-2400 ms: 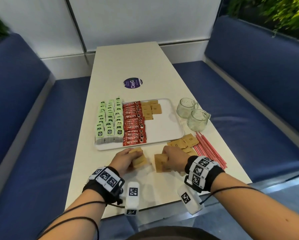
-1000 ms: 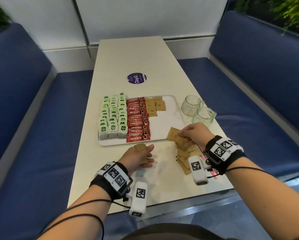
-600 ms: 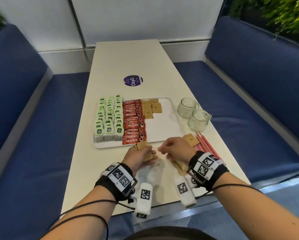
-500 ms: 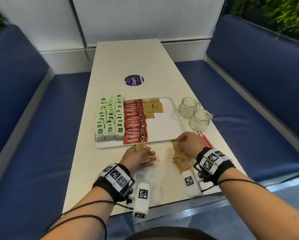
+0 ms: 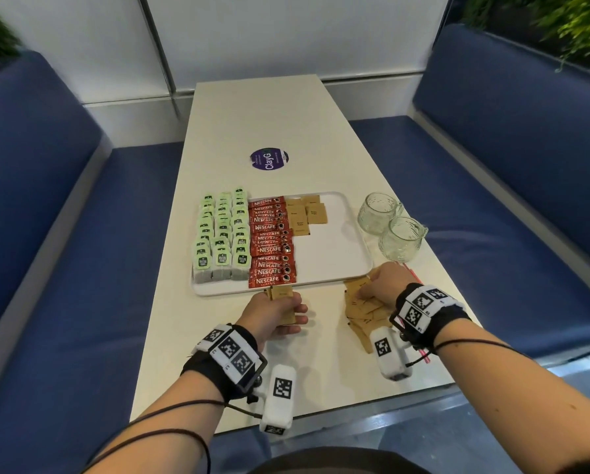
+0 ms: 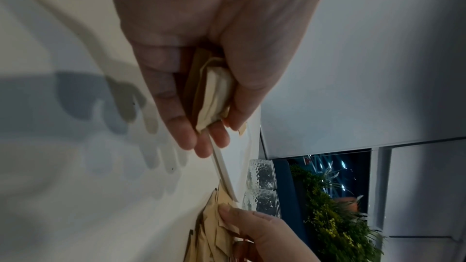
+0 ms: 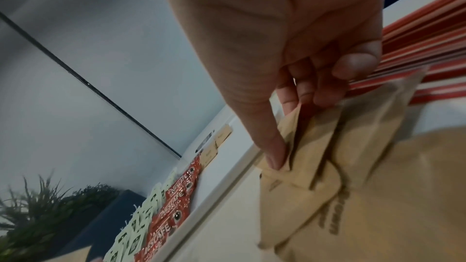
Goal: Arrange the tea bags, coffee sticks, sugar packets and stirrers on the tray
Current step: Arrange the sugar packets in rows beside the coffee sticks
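On the worktop [image 5: 252, 114], the tray [image 5: 334, 258] has bare space. My left hand [image 5: 273, 316] clutches a sugar packet stack [image 5: 283, 295]; my right hand [image 5: 385, 282] pinches loose sugar packets [image 5: 362, 309]. I'd square each before stacking.

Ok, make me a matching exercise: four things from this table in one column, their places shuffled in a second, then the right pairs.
Things:
1. tea bags
2. coffee sticks
3. stirrers
4. glass jars

Places:
A. on the table, right of the tray
B. tray's left edge
C. on the table under the right hand
D. on the tray, between tea bags and sugar packets

Pairs: 1-B, 2-D, 3-C, 4-A
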Available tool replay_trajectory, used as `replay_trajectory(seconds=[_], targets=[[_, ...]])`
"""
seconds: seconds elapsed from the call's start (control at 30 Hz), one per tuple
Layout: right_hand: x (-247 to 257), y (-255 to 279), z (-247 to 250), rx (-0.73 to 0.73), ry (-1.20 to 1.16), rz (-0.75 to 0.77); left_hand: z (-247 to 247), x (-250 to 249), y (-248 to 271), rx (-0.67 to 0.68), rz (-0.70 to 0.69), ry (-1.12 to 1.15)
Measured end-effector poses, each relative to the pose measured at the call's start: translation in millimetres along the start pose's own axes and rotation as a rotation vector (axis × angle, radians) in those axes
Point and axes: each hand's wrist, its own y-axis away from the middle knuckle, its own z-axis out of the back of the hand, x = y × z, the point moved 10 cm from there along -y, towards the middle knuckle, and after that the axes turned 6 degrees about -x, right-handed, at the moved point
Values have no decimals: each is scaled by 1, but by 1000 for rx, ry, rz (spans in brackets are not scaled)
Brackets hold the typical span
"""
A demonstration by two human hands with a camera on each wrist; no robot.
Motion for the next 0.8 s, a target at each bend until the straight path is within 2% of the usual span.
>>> replay_trajectory(seconds=[0.1, 0.27, 0.47, 0.6, 0.8], targets=[[1, -6, 3, -3, 27, -21, 0, -2, -3, 10, 10, 9], [11, 2, 1, 156, -49, -88, -2, -11, -10, 18, 6, 28], [72, 13, -10, 205, -466, 70, -13, -29, -19, 56, -16, 69], [99, 15, -22, 262, -564, 136, -5, -45, -32, -8, -43, 57], [119, -1, -25, 335, -740, 133, 14, -69, -51, -66, -83, 17]])
